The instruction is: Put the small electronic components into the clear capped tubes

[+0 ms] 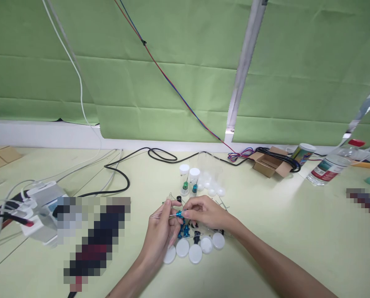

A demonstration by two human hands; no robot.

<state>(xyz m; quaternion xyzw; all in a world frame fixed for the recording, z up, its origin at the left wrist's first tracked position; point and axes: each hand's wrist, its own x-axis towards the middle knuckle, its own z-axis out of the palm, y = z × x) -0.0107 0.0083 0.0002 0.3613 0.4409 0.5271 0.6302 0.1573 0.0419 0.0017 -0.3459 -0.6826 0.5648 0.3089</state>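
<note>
Green covering: the fabric-like sheets (172,103) fill the wall behind, with a thin red-and-blue cable (180,96) slanting across them.
Table: the pale yellow-green top (274,265) carries everything, the small parts gathered in front of the person, probably so that both hands reach them easily.
Bottle and box: a red-capped bottle (325,169) and an open cardboard box (262,167) stand at the far right, apart from the small parts, seemingly just stored there.
Left hand: this hand (160,229) pinches the wire end between thumb and fingers, apparently to steady it.
Right hand: coming in from the other side, it (205,212) closes thumb and forefinger on the blue end; the hands nearly meet, which likely gives finer control.
Tubes: two white-capped see-through tubes (185,178) stand upright beyond the hands, one with a green part inside, one with a blue.
Lids: loose white lids (182,248) lie in a row on the near side, perhaps for easy picking.
Loose parts: blue and black pieces (196,237) lie beneath and beside the fingers.
Held piece: between the two hands, above the pile, a small, shiny blue spool-like body (179,214) joins a thin, pale metal wire (156,216); its finer detail is too small to tell.
</note>
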